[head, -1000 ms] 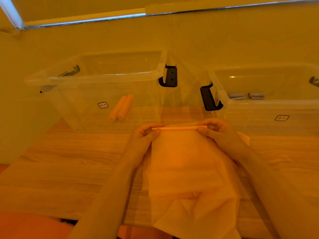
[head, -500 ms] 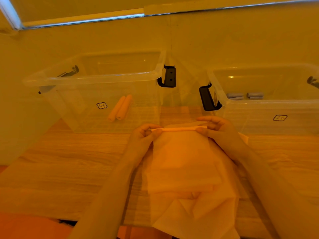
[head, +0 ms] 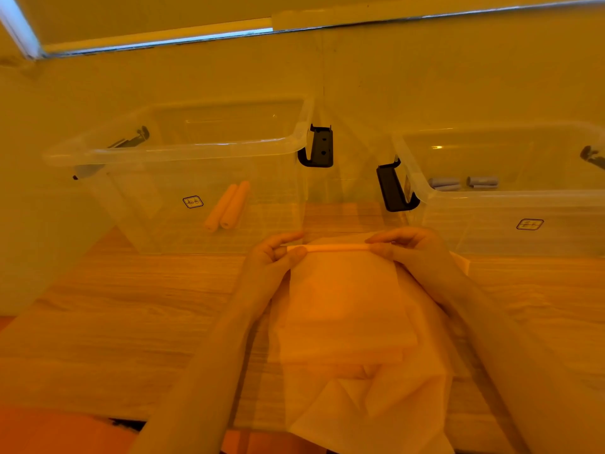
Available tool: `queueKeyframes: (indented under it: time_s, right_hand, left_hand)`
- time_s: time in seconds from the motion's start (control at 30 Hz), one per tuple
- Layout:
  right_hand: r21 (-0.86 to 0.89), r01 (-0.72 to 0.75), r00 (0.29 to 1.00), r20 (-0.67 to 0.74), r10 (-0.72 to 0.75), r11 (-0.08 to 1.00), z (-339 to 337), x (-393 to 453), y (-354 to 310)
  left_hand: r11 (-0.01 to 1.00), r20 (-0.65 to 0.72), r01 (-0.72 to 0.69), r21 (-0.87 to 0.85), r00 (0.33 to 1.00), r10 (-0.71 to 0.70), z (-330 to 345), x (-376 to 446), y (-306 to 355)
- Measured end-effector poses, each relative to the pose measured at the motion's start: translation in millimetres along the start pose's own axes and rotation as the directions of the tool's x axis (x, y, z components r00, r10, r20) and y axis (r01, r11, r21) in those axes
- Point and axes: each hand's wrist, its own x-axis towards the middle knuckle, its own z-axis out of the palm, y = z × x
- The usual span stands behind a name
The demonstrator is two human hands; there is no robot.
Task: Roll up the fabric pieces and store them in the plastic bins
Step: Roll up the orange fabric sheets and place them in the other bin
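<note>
A thin orange fabric piece (head: 343, 309) lies on the wooden table (head: 131, 316) on top of several more loose pieces. Its far edge is wound into a narrow roll (head: 337, 248). My left hand (head: 271, 257) pinches the roll's left end and my right hand (head: 415, 250) pinches its right end. Behind them stand two clear plastic bins. The left bin (head: 183, 149) holds two orange fabric rolls (head: 227, 204). The right bin (head: 497, 204) holds grey fabric rolls (head: 465, 183).
Black latch handles (head: 319, 147) hang on the facing ends of both bins, with a gap of table between them. A yellow wall rises right behind the bins. Loose fabric (head: 370, 411) spills over the table's near edge.
The rolled edge has stayed between my fingers and turned slightly. Both hands have kept their places at its ends.
</note>
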Motion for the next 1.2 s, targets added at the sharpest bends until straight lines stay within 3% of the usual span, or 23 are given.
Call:
queueKeyframes:
  time_s: [0.1, 0.23, 0.37, 0.87, 1.07, 1.2]
  right_hand:
    - [0.038, -0.018, 1.0, 0.004, 0.018, 0.999, -1.4, 1.0, 1.0]
    - [-0.009, -0.024, 1.0, 0.006, 0.024, 1.0, -0.7, 1.8, 1.8]
    - [-0.054, -0.003, 1.0, -0.003, 0.003, 0.999, 0.7, 1.5, 1.8]
    - [0.063, -0.078, 0.997, 0.029, 0.076, 0.995, -0.4, -1.8, -1.1]
    - [0.063, -0.076, 0.997, 0.001, 0.076, 0.995, 0.4, -1.8, -2.7]
    - [0.088, -0.08, 0.997, -0.002, 0.081, 0.993, -0.2, -0.3, -2.5]
  left_hand:
    - [1.0, -0.014, 0.025, 0.004, 1.0, -0.025, 1.1, -0.1, -1.3]
    - [0.996, -0.014, -0.043, 0.073, 0.999, 0.045, 0.5, 0.4, -0.4]
    - [1.0, 0.006, -0.025, -0.014, 1.0, 0.025, 1.1, -0.4, -0.8]
    - [0.991, -0.079, -0.029, 0.132, 0.996, 0.04, 0.8, 2.1, -4.1]
    - [0.999, -0.028, -0.048, 0.016, 0.998, 0.048, 4.5, -0.9, -0.4]
    - [0.994, -0.032, -0.078, 0.083, 0.996, 0.081, 0.8, 0.6, 0.4]
